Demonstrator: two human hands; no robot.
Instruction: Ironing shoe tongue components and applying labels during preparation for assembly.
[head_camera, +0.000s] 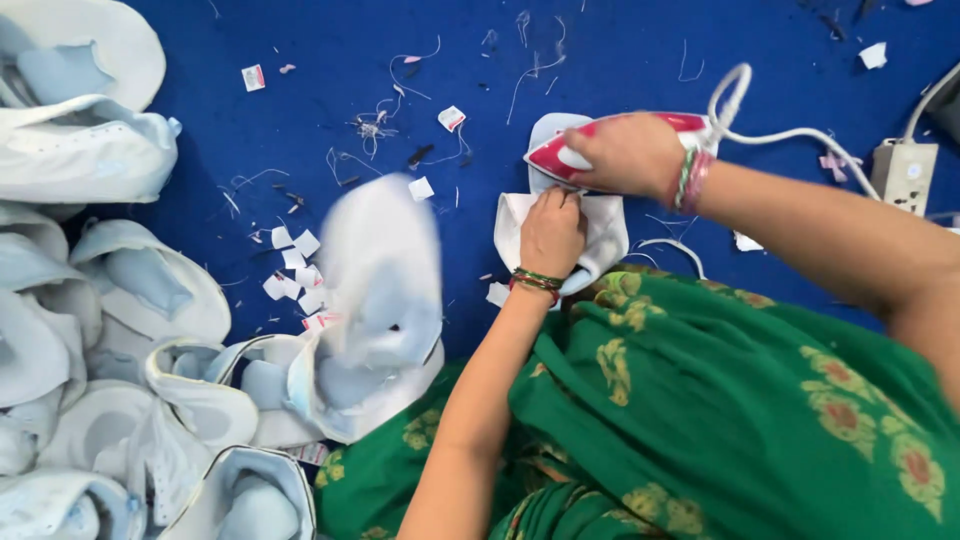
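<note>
Blue floor covering (300, 130), littered w/ threads and approx. ten small white tags (293, 262). Heap of pale fabric shoe uppers (110, 330) at left, approx. nine, one blurred. Green patterned garment (720, 410) over lap. Step in hand, by the look: pressing one white fabric piece (605, 235). One red-and-white iron (600, 145) on its top edge, right hand (630, 152) wrapped shut round handle. Left hand (552, 232) pinching piece flat, just below iron. Next move needs fingers kept off soleplate. One white power strip (905, 172) at right.

Both hands are closed: the left hand (552, 232) fist-down, the right hand (628, 152) curled, wrist bent.
</note>
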